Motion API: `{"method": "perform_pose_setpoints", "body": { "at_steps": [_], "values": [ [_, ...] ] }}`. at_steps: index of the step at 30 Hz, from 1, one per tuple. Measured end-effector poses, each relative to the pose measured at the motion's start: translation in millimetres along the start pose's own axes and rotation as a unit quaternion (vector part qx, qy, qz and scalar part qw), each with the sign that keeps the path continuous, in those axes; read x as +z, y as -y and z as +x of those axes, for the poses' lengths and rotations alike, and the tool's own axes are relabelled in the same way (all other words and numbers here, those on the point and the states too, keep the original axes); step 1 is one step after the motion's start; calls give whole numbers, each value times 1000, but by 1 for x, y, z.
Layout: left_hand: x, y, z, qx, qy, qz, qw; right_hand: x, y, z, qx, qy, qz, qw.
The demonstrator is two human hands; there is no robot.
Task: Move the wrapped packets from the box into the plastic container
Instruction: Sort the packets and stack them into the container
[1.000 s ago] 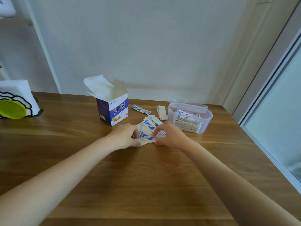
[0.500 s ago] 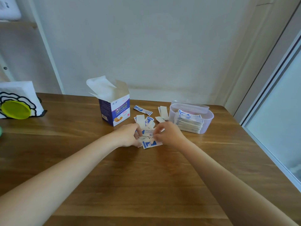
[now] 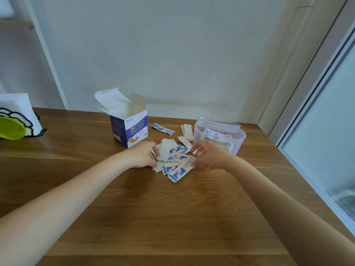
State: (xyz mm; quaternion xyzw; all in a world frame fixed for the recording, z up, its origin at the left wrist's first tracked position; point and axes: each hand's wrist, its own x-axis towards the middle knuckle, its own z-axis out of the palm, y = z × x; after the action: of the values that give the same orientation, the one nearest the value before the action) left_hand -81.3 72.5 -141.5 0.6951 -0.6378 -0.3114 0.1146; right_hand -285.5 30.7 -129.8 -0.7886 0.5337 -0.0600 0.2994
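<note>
A loose pile of white-and-blue wrapped packets [image 3: 173, 160] lies on the wooden table [image 3: 134, 208] between my hands. My left hand [image 3: 143, 154] rests on the pile's left edge, its fingers curled onto the packets. My right hand [image 3: 208, 155] touches the pile's right side, fingers spread and pinching at a packet. The blue-and-white box [image 3: 130, 129] stands upright with its flaps open behind my left hand. The clear plastic container [image 3: 238, 139] sits behind my right hand with a stack of packets inside.
A single packet [image 3: 163, 129] and a few more packets [image 3: 187, 131] lie between box and container. A white holder with a green disc [image 3: 11, 128] stands at the far left. A wall runs behind the table; a glass door frame is at the right.
Both hands have shifted on the pile and the packets have spread out, some sliding toward me. My right hand's fingers have opened wider. The view has tilted slightly.
</note>
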Motion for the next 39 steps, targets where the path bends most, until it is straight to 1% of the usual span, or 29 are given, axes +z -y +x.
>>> {"method": "perform_pose_setpoints", "body": {
  "at_steps": [4, 5, 7, 9, 11, 14, 17, 19, 22, 25, 27, 28, 30, 32, 34, 36, 37, 39],
  "values": [
    [-1, 0, -1, -8, -6, -2, 1000, 9, 11, 3, -27, -13, -86, 996],
    [-1, 1, -1, -8, -12, 0, 1000, 12, 14, 5, -35, 1, -104, 994],
    [-1, 0, -1, 5, -49, 3, 999, 17, 19, 5, -43, 24, -126, 991],
    [0, -4, -1, 42, -96, 8, 995, 18, 21, 5, -48, 18, -119, 992],
    [2, -12, -2, 86, -113, 33, 989, 18, 19, 4, -50, 12, -83, 995],
    [8, -24, 1, 129, -92, 77, 984, 17, 12, 3, -55, -4, -42, 998],
    [13, -31, 9, 124, -35, 120, 984, 12, 7, -1, -71, -28, -39, 996],
    [15, -33, 13, 113, -25, 102, 988, 8, 4, -3, -79, -49, -50, 994],
    [15, -37, 19, 113, -66, 27, 991, 2, -2, -3, -76, -84, -52, 992],
    [11, -35, 22, 129, -119, 13, 984, -5, -5, -1, -52, -122, 3, 991],
    [8, -33, 21, 139, -136, 16, 981, -13, -7, 0, -27, -137, 44, 989],
    [7, -32, 20, 138, -140, -3, 980, -17, -8, -1, -15, -140, 70, 988],
    [3, -30, 18, 120, -136, -99, 979, -25, -10, -4, 6, -147, 129, 981],
    [-2, -29, 16, 96, -119, -237, 959, -31, -10, -9, 24, -152, 206, 966],
    [-4, -30, 15, 78, -101, -322, 938, -33, -9, -13, 34, -147, 309, 939],
    [-3, -35, 10, 75, -64, -388, 917, -30, -7, -14, 39, -127, 416, 900],
    [-2, -37, 8, 77, -42, -412, 907, -27, -6, -14, 43, -113, 463, 878],
    [0, -39, 4, 72, -23, -430, 900, -20, -4, -15, 48, -80, 545, 833]
  ]
}}
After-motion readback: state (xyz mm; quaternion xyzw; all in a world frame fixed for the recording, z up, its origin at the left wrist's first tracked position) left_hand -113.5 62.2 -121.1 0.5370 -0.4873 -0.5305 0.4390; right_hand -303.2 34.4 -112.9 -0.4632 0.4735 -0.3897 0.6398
